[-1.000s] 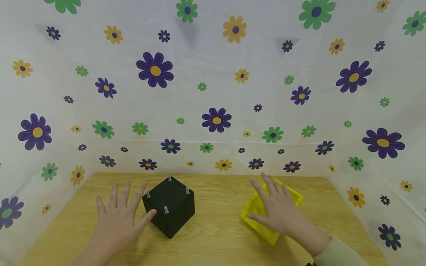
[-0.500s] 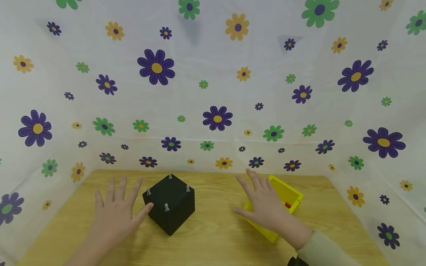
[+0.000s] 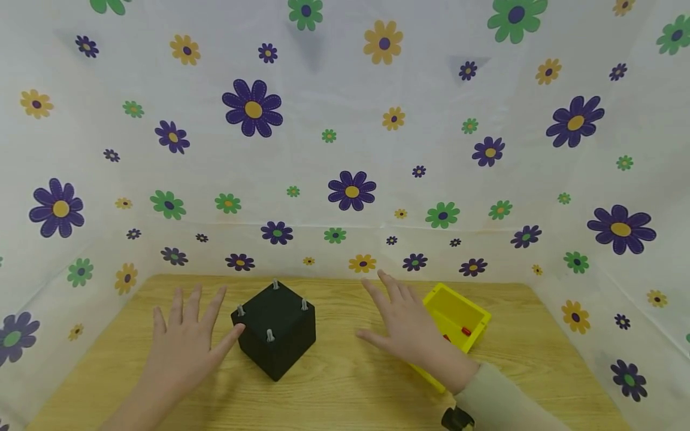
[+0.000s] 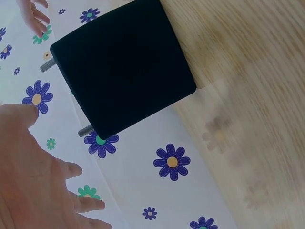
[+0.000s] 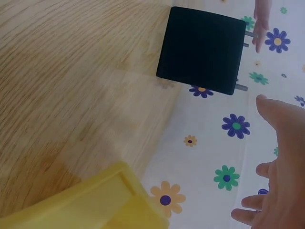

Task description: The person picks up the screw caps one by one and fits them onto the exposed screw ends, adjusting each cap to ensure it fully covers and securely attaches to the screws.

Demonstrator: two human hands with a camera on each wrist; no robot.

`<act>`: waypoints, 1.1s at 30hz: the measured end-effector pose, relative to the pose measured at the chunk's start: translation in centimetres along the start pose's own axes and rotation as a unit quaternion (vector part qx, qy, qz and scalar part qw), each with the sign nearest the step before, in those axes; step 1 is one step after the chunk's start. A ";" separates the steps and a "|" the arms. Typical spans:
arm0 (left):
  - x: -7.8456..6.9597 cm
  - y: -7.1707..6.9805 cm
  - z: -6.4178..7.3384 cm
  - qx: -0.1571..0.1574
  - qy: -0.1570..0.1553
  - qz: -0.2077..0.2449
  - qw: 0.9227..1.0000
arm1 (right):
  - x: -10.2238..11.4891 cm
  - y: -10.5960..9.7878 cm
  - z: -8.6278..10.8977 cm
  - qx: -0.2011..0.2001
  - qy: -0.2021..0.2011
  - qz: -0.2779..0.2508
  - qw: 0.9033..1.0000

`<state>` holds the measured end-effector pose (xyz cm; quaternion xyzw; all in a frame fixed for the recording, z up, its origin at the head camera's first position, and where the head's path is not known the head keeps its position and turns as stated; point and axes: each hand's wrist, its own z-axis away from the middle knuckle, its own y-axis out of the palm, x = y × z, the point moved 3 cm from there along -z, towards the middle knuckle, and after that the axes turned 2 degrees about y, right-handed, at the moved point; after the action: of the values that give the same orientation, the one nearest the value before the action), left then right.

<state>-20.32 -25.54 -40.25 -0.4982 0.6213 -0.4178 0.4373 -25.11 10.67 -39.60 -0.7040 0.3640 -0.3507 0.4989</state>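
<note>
A black block (image 3: 277, 335) stands on the wooden table with a corner toward me. Short grey threaded posts (image 3: 270, 336) stick up near its top corners. My left hand (image 3: 185, 341) is spread just left of the block, its thumb tip overlapping the block's edge in the head view. To the right, my right hand (image 3: 406, 326) hovers with fingers spread and nothing in them. It covers the left part of a yellow open box (image 3: 458, 311). Inside that box lie small red pieces (image 3: 466, 331), partly hidden by the hand.
A white cloth with printed flowers (image 3: 351, 191) hangs behind the table (image 3: 334, 359) and along both sides. A black object (image 3: 457, 419) shows under the right sleeve at the wrist.
My right hand has moved left from over the yellow box toward the block, uncovering the red pieces. My left hand has shifted slightly left. The block and box stay put.
</note>
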 end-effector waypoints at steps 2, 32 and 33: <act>0.1 0.2 -0.1 0.005 -0.002 0.000 1.000 | 0.2 0.3 -0.2 0.000 0.001 -0.010 1.000; 0.6 2.5 -1.0 0.019 -0.001 0.012 1.000 | 3.3 3.7 -4.0 0.027 0.021 -0.051 0.998; 0.5 2.5 -1.0 0.019 0.001 0.010 1.000 | 3.3 3.9 -4.1 0.026 0.021 -0.055 0.998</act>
<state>-21.96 -25.55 -42.46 -0.4831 0.6187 -0.4260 0.4499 -27.64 5.02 -41.83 -0.7021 0.3262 -0.4015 0.4893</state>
